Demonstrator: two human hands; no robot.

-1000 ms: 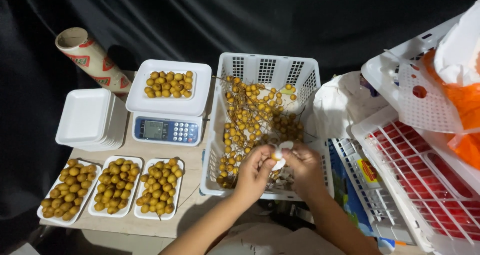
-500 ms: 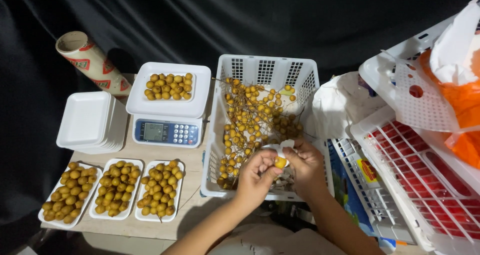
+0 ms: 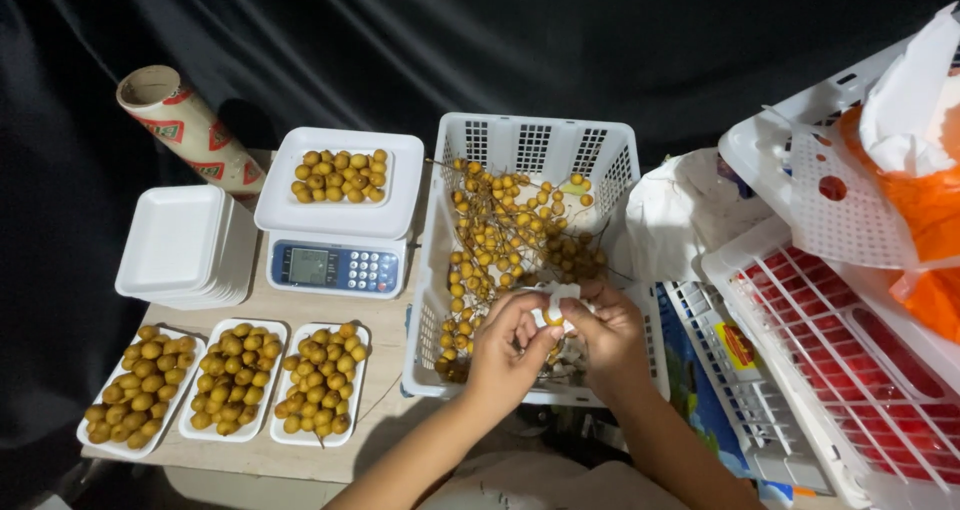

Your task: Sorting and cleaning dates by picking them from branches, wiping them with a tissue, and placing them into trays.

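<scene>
Low in the middle of the frame, the person's left hand (image 3: 508,350) and right hand (image 3: 608,335) meet over the near end of a white slotted basket (image 3: 535,150). Together they pinch a small yellow fruit (image 3: 553,317) with a scrap of white cloth or tissue (image 3: 560,295) bunched just above it; the fingertips of both hands close on it from either side. The basket beneath holds loose yellow fruits on thin brown stems (image 3: 505,230).

Left of the basket stands a white digital scale (image 3: 335,265), with a foam tray of fruit (image 3: 342,175) on its pan. Further left lies a stack of empty foam trays (image 3: 180,245), and behind it a cardboard tube (image 3: 185,125) leans. At lower left, three filled trays (image 3: 230,380) sit side by side on the table (image 3: 390,330). White plastic crates (image 3: 850,350) and an orange bag (image 3: 935,230) crowd the right edge.
</scene>
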